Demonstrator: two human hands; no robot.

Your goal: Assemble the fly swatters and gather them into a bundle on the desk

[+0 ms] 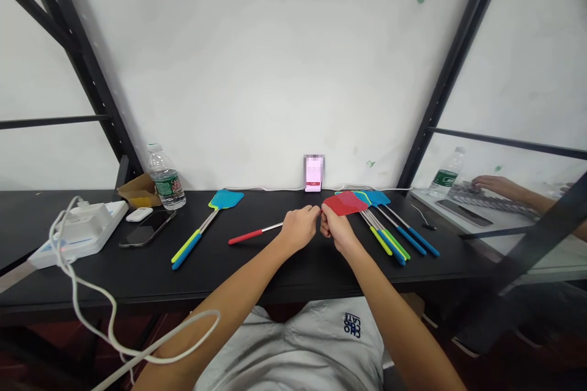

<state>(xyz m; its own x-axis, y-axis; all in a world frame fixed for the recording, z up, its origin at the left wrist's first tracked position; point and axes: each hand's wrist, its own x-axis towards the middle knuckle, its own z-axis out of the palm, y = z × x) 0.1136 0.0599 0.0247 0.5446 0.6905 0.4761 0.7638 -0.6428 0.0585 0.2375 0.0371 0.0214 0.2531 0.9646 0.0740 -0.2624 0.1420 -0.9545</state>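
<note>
Both my hands are closed on a red fly swatter point(347, 203), held sideways just above the black table. My left hand point(299, 226) wraps round its metal shaft, and the red grip sticks out to the left. My right hand point(336, 226) pinches it where the shaft meets the red mesh head. To the right, partly behind that head, lie several blue and green fly swatters point(394, 247) with their handles towards me. On the left a blue fly swatter point(228, 199) rests on a yellow-green one, their handles point(187, 249) side by side.
A lit phone point(313, 173) leans against the wall at the back. At left are a power strip point(87, 226) with looping white cables, a dark phone point(147, 229), a white case point(139, 214), a cardboard box point(140, 191) and a water bottle point(166, 178). Another person's hand point(498, 184) shows beyond the right-hand frame.
</note>
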